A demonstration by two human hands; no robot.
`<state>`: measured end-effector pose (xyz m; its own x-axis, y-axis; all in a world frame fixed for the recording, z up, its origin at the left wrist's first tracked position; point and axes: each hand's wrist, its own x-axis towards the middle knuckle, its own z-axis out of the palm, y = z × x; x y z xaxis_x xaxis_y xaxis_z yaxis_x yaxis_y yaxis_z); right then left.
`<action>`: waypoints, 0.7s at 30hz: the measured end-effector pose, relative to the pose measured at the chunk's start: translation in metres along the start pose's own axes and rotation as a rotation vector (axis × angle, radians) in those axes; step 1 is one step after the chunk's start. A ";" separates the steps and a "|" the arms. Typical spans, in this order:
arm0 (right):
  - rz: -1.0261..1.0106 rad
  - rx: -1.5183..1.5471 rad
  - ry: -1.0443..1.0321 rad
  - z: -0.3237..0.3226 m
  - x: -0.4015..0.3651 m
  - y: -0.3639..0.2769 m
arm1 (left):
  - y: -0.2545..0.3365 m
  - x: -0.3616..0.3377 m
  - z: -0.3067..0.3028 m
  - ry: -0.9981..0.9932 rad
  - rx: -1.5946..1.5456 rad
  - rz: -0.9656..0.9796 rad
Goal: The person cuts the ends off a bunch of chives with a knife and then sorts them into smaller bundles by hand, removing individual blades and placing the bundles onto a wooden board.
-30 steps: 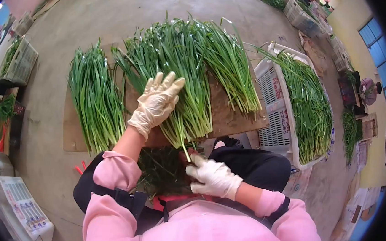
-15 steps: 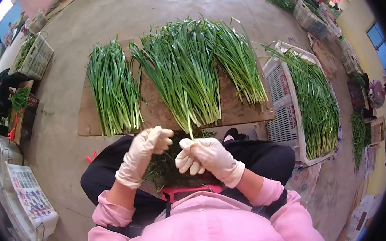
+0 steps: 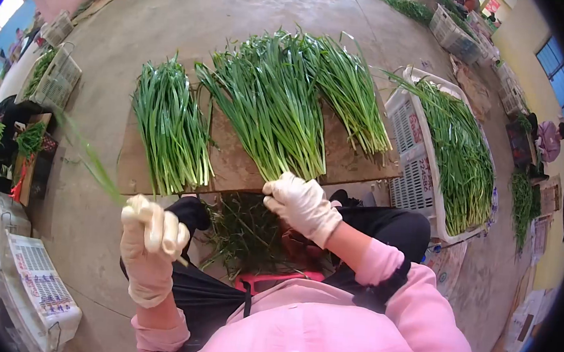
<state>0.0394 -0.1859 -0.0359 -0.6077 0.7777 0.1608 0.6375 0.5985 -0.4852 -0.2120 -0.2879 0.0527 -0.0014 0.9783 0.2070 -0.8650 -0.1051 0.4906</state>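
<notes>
On the low board lie three bunches of garlic chives: a left bunch (image 3: pixel 171 126), a large middle bunch (image 3: pixel 268 101) and a right bunch (image 3: pixel 353 92). My left hand (image 3: pixel 149 248), in a pale glove, is raised left of the board, its fingers closed on a loose garlic chive leaf (image 3: pixel 92 163) that is smeared by motion. My right hand (image 3: pixel 302 208), gloved too, is at the stem ends of the middle bunch, fingers closed there; its fingertips are partly hidden. Between my legs lies a heap of loose green trimmings (image 3: pixel 243 236).
The wooden board (image 3: pixel 226 161) lies in front of my knees. A white crate (image 3: pixel 409 137) full of garlic chives stands at its right. Another crate (image 3: pixel 59 83) and a white basket (image 3: pixel 44 282) are at the left. People (image 3: pixel 548 140) sit along both sides.
My left hand has moved down and left, away from the bunch, with the leaf trailing from it. My right hand has shifted slightly up and right to the stem ends.
</notes>
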 end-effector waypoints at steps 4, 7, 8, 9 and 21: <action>0.026 -0.458 0.021 0.024 0.014 0.013 | -0.033 0.015 -0.025 0.446 -0.234 -0.145; -0.050 -0.640 0.030 0.039 0.017 0.030 | -0.070 0.010 -0.062 0.591 -0.085 -0.343; -0.082 -0.684 0.039 0.043 0.017 0.035 | -0.080 0.008 -0.068 0.588 -0.125 -0.399; -0.075 -0.625 0.062 0.039 0.017 0.031 | -0.087 0.010 -0.066 0.630 -0.101 -0.470; 0.094 0.463 -0.236 0.022 -0.022 -0.007 | -0.126 -0.017 -0.068 0.486 0.155 -0.623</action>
<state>0.0376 -0.2118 -0.0550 -0.6821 0.7275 -0.0741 0.4510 0.3386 -0.8258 -0.1376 -0.2788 -0.0700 0.2090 0.8300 -0.5172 -0.6992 0.4965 0.5143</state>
